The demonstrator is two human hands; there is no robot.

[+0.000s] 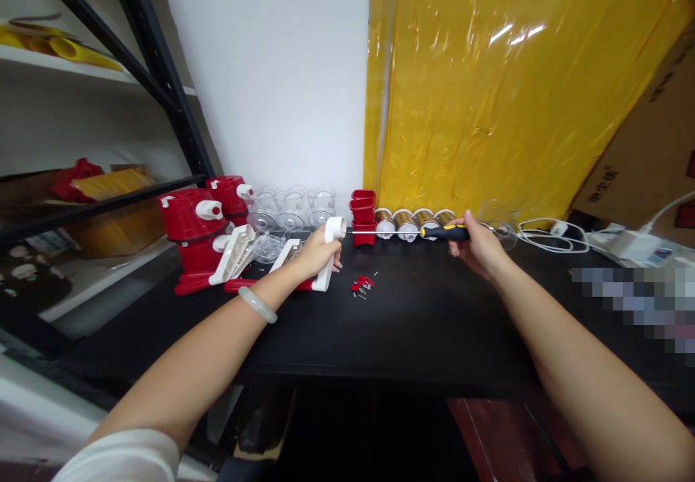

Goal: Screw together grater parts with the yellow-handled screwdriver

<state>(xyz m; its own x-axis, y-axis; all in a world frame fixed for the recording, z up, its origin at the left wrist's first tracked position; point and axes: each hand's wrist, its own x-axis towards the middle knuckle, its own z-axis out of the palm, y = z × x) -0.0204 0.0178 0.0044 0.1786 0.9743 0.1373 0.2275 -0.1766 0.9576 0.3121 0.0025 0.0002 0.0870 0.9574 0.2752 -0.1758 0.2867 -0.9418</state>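
- The white sleeve and the bare right arm were nearest, down at the bottom.
- A pale bracelet sat round the left wrist.
- The left hand was closed round a white handle part, over the black table. The part looked smooth, with a round, hollow end on top and a straight leg slanting down. A red piece showed by its low end, but I could not tell if they were joined.
- The right hand was wrapped round the black and yellow grip of a long screwdriver. Its thin rod pointed left at the round end. I could not tell if they touched.
- The step seemed to be lining up rod and round end. The next move called for a steady left hand and a straight push.
- Small red bits and tiny screws lay on the table between the hands.
- Farther back were red tubs, shiny drums and clear cups.
- A yellow sheet hung behind.
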